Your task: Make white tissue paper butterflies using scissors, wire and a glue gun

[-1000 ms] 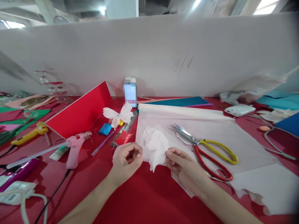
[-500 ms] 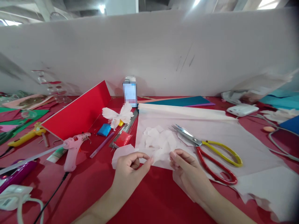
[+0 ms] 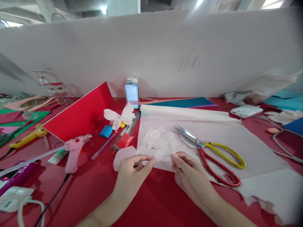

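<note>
My left hand (image 3: 133, 171) and my right hand (image 3: 189, 173) each pinch an edge of a pale pink tissue-paper piece (image 3: 163, 154) that lies low over the red table. Just beyond it rests a small pile of cut tissue petals (image 3: 157, 138) on a large tissue sheet (image 3: 227, 138). Scissors (image 3: 213, 157) with red and yellow handles lie on that sheet, right of my right hand. A finished white paper flower (image 3: 119, 117) sits farther back, left of centre.
A pink glue gun (image 3: 74, 148) with a black cord lies left of my left hand. A red card (image 3: 80, 113) leans behind it. Wire stems, blue and red clay packets (image 3: 106, 130), a yellow cutter (image 3: 26, 137) and coloured sheets crowd the left. A grey partition wall (image 3: 151, 53) stands behind.
The tissue piece was held up and crumpled between both hands; it now lies lowered and flatter near the table. Both hands have shifted slightly toward me.
</note>
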`<action>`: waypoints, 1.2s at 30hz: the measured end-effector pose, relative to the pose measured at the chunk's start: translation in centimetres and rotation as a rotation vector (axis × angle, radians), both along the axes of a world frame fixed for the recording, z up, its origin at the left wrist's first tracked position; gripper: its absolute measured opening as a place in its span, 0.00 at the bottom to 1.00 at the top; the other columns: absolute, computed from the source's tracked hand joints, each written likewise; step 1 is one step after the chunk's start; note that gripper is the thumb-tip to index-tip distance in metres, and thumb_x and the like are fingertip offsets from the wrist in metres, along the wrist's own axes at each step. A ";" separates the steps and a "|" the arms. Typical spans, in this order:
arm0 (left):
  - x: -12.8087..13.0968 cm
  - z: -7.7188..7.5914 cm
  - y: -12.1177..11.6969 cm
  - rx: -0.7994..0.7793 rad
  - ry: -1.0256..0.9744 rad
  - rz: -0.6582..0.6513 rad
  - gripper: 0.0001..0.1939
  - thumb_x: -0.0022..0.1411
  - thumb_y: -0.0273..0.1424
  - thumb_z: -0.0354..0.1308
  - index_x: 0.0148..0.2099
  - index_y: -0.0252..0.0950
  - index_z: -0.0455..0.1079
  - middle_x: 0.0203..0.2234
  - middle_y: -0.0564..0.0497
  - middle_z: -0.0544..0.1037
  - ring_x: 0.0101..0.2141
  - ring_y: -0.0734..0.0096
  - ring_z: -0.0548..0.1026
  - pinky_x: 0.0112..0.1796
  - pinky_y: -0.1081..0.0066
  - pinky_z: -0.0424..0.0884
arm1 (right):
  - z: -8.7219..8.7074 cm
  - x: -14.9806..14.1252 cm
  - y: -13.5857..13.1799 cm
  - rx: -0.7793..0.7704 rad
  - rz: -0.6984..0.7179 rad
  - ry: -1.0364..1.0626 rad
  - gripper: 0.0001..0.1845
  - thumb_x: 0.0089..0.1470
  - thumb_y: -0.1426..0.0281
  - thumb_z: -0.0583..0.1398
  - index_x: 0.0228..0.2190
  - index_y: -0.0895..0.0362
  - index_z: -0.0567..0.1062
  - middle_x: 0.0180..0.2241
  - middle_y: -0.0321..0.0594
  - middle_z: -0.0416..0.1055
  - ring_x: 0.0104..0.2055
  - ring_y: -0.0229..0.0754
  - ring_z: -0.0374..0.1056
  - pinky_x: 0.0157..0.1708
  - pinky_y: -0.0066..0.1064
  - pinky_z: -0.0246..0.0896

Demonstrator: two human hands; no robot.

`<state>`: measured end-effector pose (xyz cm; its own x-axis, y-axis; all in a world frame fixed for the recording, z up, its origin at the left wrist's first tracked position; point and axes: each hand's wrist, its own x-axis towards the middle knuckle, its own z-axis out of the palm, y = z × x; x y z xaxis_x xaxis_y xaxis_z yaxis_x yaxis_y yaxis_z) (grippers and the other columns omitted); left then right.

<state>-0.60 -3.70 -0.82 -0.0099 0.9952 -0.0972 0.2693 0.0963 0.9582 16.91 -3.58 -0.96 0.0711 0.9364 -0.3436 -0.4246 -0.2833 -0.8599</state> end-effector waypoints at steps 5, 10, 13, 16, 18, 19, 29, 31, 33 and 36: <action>-0.1 -0.1 0.0 0.008 0.015 0.024 0.14 0.51 0.44 0.60 0.29 0.37 0.74 0.15 0.61 0.44 0.18 0.79 0.46 0.19 0.74 0.46 | -0.4 0.0 0.1 0.053 0.011 -0.005 0.16 0.35 0.59 0.72 0.21 0.56 0.75 0.22 0.32 0.62 0.25 0.30 0.53 0.24 0.19 0.52; 0.0 0.1 0.0 0.001 0.002 -0.002 0.14 0.51 0.43 0.60 0.31 0.37 0.75 0.15 0.62 0.43 0.17 0.79 0.45 0.19 0.74 0.45 | -0.5 0.0 0.1 0.025 0.022 0.035 0.16 0.36 0.59 0.71 0.20 0.56 0.74 0.20 0.30 0.58 0.22 0.29 0.49 0.21 0.18 0.48; 0.2 0.4 -0.1 0.026 0.005 0.014 0.13 0.52 0.41 0.59 0.31 0.36 0.75 0.15 0.62 0.44 0.17 0.79 0.46 0.19 0.74 0.45 | -0.3 0.0 0.0 0.023 0.016 0.023 0.16 0.35 0.60 0.72 0.21 0.56 0.74 0.20 0.30 0.59 0.23 0.30 0.50 0.20 0.19 0.47; 0.5 0.9 -0.3 0.061 0.003 0.066 0.12 0.52 0.39 0.59 0.30 0.35 0.75 0.15 0.62 0.44 0.18 0.80 0.46 0.19 0.75 0.45 | -0.2 -0.1 0.0 0.040 0.020 0.012 0.16 0.36 0.59 0.72 0.21 0.57 0.75 0.21 0.31 0.60 0.23 0.30 0.50 0.21 0.19 0.48; 0.6 1.1 -0.3 0.071 -0.003 0.072 0.11 0.51 0.38 0.59 0.30 0.35 0.75 0.15 0.62 0.44 0.18 0.80 0.46 0.20 0.75 0.46 | -0.3 -0.1 0.0 0.052 0.026 0.006 0.16 0.36 0.59 0.71 0.21 0.56 0.75 0.21 0.31 0.60 0.23 0.30 0.50 0.22 0.19 0.49; 0.7 1.1 -0.3 0.075 -0.004 0.070 0.11 0.51 0.37 0.59 0.30 0.34 0.75 0.15 0.62 0.44 0.17 0.80 0.46 0.19 0.76 0.46 | -0.3 -0.1 0.0 0.055 0.028 -0.001 0.16 0.37 0.59 0.71 0.21 0.56 0.75 0.20 0.31 0.60 0.23 0.30 0.50 0.23 0.20 0.49; 0.4 0.6 -0.3 0.175 0.068 0.089 0.09 0.52 0.36 0.59 0.29 0.35 0.74 0.14 0.63 0.44 0.17 0.80 0.48 0.20 0.77 0.51 | -0.1 -0.2 -0.1 0.038 0.025 -0.101 0.16 0.34 0.58 0.71 0.21 0.56 0.77 0.22 0.33 0.65 0.22 0.31 0.51 0.21 0.23 0.48; 0.5 0.6 -0.4 0.215 0.087 0.094 0.08 0.53 0.35 0.58 0.29 0.35 0.74 0.14 0.63 0.44 0.17 0.80 0.48 0.21 0.76 0.53 | 0.0 -0.2 -0.1 0.047 0.034 -0.120 0.16 0.34 0.58 0.71 0.22 0.56 0.77 0.22 0.33 0.64 0.23 0.31 0.52 0.20 0.23 0.47; 0.5 0.7 -0.5 0.243 0.096 0.101 0.08 0.53 0.35 0.58 0.29 0.35 0.74 0.14 0.63 0.44 0.17 0.80 0.48 0.21 0.76 0.54 | 0.1 -0.3 -0.1 0.050 0.042 -0.148 0.16 0.35 0.58 0.71 0.22 0.56 0.77 0.22 0.33 0.64 0.24 0.32 0.53 0.20 0.23 0.47; 0.5 0.8 -0.5 0.211 0.072 0.120 0.09 0.53 0.37 0.59 0.30 0.35 0.74 0.15 0.62 0.45 0.17 0.80 0.48 0.21 0.76 0.53 | 0.2 -0.4 -0.1 0.043 0.048 -0.177 0.17 0.35 0.57 0.71 0.22 0.56 0.76 0.22 0.33 0.63 0.23 0.32 0.53 0.18 0.23 0.45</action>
